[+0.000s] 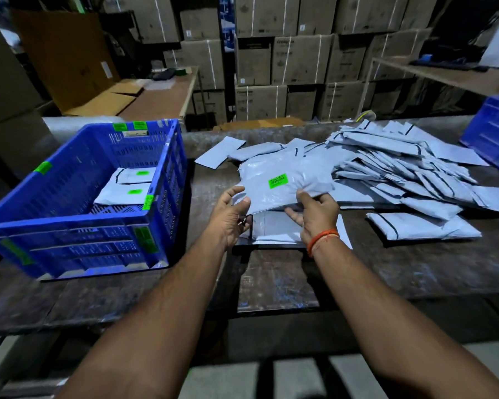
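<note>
The packet (271, 198), a grey plastic mailer with a green label (277, 180) facing up, is held above the middle of the worktop (401, 263), just right of the crate (78, 226) and beside the pile (392, 168).

Both hands grip it by its near edge. The left hand (229, 216) holds the near left corner, thumb on top and fingers curled beneath. The right hand (317, 213) pinches the near right part, thumb pressed on the upper face and fingers spread under it. An orange thread (323, 239) circles the right wrist.

Directly below the held packet another mailer (274, 228) lies flat on the worktop.

The blue crate stands on the left of the worktop with green stickers on its rim and walls. Inside, two labelled mailers (124, 194) lie on its floor toward the right wall, one partly overlapping the other.

The pile of unlabelled grey mailers spreads loosely across the right of the worktop, many overlapping. One folded mailer (421, 226) lies apart at its near edge. A second blue crate (493, 133) shows at the far right, partly cut off.

Behind the worktop, strapped cardboard boxes (300, 59) are stacked high. At the back left a side table (162, 96) carries flattened cardboard (107, 99).
</note>
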Action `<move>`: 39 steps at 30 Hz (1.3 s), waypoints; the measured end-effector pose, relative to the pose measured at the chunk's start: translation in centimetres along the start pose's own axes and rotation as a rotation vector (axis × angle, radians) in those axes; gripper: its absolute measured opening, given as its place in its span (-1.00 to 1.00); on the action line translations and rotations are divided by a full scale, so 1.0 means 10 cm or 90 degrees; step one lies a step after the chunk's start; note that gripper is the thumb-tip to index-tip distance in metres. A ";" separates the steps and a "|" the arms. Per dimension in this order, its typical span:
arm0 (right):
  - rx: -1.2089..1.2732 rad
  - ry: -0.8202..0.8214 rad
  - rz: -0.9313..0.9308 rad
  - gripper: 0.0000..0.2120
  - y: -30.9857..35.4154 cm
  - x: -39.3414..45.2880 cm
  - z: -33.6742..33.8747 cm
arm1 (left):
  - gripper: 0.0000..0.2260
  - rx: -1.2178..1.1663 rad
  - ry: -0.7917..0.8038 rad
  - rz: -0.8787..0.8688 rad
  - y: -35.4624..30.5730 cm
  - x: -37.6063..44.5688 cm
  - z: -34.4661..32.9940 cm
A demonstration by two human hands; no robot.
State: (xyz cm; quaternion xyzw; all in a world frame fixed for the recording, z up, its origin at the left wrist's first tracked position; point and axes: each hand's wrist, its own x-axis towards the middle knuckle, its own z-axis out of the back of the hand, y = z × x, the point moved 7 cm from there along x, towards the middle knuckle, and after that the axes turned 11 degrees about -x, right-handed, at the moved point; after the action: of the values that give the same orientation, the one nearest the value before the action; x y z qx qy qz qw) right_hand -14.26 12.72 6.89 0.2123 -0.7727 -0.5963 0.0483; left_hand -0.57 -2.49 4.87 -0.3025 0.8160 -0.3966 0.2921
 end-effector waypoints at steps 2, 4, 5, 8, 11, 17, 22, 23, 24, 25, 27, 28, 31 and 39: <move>-0.009 0.025 -0.036 -0.80 -0.11 -0.04 0.09 | -0.79 0.048 -0.006 -0.012 0.00 -0.02 0.05; -0.014 0.028 -0.028 -0.65 -0.15 -0.08 0.23 | -0.76 0.105 -0.001 -0.008 0.03 -0.05 0.16; -0.037 0.016 -0.010 -0.58 -0.17 -0.09 0.34 | -0.74 0.120 0.003 -0.006 0.05 -0.08 0.22; -0.214 0.004 0.091 -0.57 -0.21 -0.12 0.62 | -0.69 0.158 0.012 -0.001 0.15 -0.25 0.40; -0.483 0.041 0.190 -0.69 -0.35 -0.22 0.77 | -0.69 0.281 0.009 -0.002 0.38 -0.42 0.66; -0.793 0.087 0.237 -0.77 -0.81 -0.43 0.90 | -0.73 0.652 -0.004 -0.067 0.60 -0.64 0.96; -0.965 -0.019 0.292 -0.76 -0.75 -0.54 0.84 | -0.72 0.918 -0.043 -0.292 0.50 -0.82 0.72; -0.992 -0.032 0.342 -0.74 -0.70 -0.62 0.77 | -0.72 0.939 -0.018 -0.365 0.52 -0.87 0.63; -1.007 -0.013 0.389 -0.70 -0.70 -0.68 0.69 | -0.70 0.945 0.022 -0.420 0.57 -0.91 0.54; -1.020 0.029 0.423 -0.65 -0.73 -0.74 0.60 | -0.66 0.944 0.068 -0.454 0.63 -0.95 0.43; -1.055 0.145 0.452 -0.52 -0.89 -0.80 0.45 | -0.58 0.941 0.153 -0.449 0.78 -0.95 0.29; -1.080 0.200 0.450 -0.46 -0.99 -0.81 0.41 | -0.55 0.952 0.181 -0.419 0.87 -0.92 0.28; -1.144 0.295 0.428 -0.36 -1.19 -0.83 0.43 | -0.49 1.012 0.212 -0.331 1.06 -0.84 0.37; -1.175 0.241 0.349 -0.43 -1.12 -0.69 0.79 | -0.52 1.087 0.124 -0.275 1.05 -0.89 0.68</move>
State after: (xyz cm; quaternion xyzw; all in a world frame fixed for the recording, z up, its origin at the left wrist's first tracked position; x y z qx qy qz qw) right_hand -7.53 20.27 -4.67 -0.0036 -0.0048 -0.8903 0.4554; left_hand 7.27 5.99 -5.14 -0.0937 0.1881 -0.9408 0.2660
